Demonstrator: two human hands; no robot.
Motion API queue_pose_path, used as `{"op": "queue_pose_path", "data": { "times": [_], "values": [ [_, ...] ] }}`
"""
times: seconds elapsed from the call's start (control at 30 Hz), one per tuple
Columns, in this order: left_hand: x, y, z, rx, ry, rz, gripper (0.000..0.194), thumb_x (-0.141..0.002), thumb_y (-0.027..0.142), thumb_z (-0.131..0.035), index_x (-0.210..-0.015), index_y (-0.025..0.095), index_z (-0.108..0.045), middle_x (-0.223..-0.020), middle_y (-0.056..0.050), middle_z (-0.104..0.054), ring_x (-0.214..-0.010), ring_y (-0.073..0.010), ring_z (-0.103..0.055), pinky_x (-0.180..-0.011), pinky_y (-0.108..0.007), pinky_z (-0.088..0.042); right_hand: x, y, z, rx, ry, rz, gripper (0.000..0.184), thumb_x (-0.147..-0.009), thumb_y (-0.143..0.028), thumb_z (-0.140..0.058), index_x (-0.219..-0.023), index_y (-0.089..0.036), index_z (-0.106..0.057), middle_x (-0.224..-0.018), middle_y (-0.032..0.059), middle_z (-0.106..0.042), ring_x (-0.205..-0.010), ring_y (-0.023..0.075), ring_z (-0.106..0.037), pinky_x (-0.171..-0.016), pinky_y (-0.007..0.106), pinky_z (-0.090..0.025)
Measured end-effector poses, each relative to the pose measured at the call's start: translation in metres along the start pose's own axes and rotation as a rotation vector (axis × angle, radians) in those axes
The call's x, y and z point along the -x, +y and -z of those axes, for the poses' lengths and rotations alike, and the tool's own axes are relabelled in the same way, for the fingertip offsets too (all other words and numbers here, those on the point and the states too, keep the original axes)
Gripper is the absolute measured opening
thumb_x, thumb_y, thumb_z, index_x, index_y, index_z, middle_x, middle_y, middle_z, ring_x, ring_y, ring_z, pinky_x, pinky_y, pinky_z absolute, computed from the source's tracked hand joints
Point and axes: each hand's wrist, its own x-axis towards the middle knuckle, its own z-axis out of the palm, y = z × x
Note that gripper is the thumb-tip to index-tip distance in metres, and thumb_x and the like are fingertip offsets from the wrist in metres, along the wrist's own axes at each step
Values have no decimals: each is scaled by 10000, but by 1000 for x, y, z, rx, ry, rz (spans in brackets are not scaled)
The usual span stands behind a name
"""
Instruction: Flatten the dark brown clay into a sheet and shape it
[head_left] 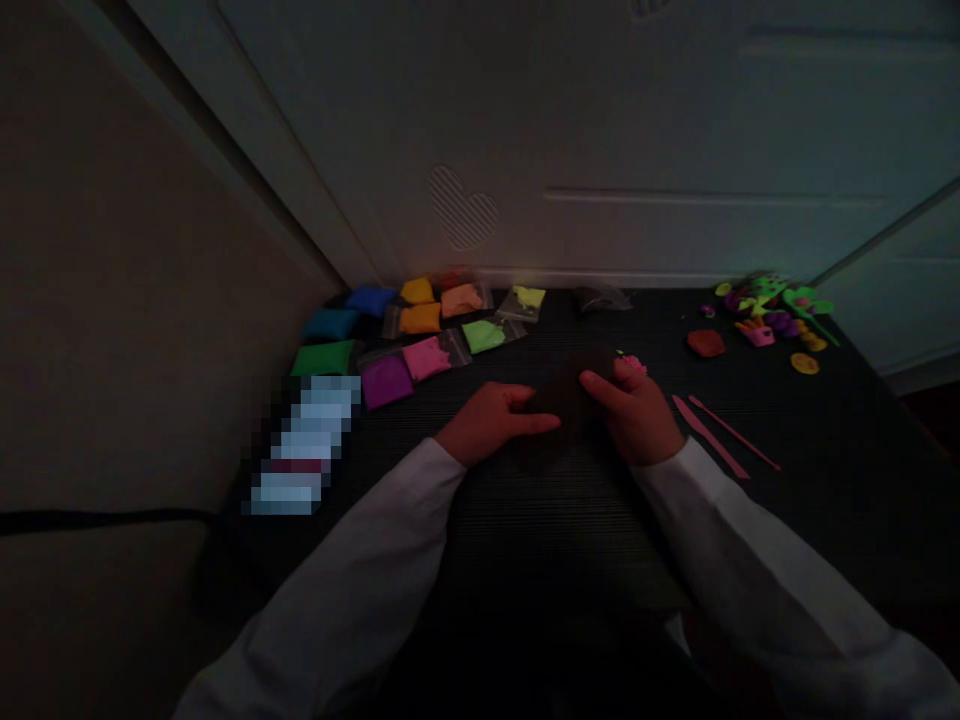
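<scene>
The scene is dim. My left hand [491, 420] and my right hand [636, 412] meet over a dark table [825, 440], both closed around a dark brown lump of clay [570, 395] held between them. A small pink clay piece [631, 365] with a green speck shows at the top of my right hand, against the fingers. Both arms wear white sleeves.
Several small bags of coloured clay [420, 335] lie at the back left: blue, green, purple, pink, orange, yellow. Two pink modelling tools [716, 432] lie right of my hands. A red clay lump [706, 343] and finished colourful clay figures [772, 310] sit far right. White cabinet behind.
</scene>
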Motion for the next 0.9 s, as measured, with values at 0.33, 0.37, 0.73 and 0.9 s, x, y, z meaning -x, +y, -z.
{"op": "queue_pose_path", "data": {
  "times": [0.33, 0.37, 0.73, 0.9],
  "values": [
    [1, 0, 0, -93, 4, 1, 323, -635, 404, -661, -838, 152, -665, -769, 6, -672, -661, -120, -586, -599, -214, -446, 1, -3, 0, -12, 24, 15, 178, -677, -298, -669, -845, -242, -647, -843, -22, -667, -785, 154, -593, -751, 311, -463],
    [1, 1, 0, -88, -4, 1, 328, -628, 401, -669, -842, 153, -662, -775, 8, -671, -664, -120, -586, -600, -213, -446, 1, -3, 0, -9, 37, 26, 180, -673, -301, -672, -841, -241, -648, -841, -22, -667, -783, 155, -593, -749, 313, -463],
    [1, 2, 1, -137, -18, 27, 302, -619, 412, -670, -752, 141, -653, -652, 32, -630, -565, -89, -535, -527, -189, -398, 2, -7, -1, -35, 50, 77, 151, -687, -267, -667, -837, -246, -655, -834, -24, -661, -752, 136, -585, -726, 293, -463],
    [2, 3, 1, -190, -31, 23, 300, -630, 425, -655, -725, 140, -661, -647, 28, -629, -573, -94, -534, -518, -188, -384, 3, -10, -1, -7, 78, 77, 173, -672, -282, -676, -842, -254, -651, -845, -24, -667, -770, 153, -593, -747, 320, -463]
  ]
}}
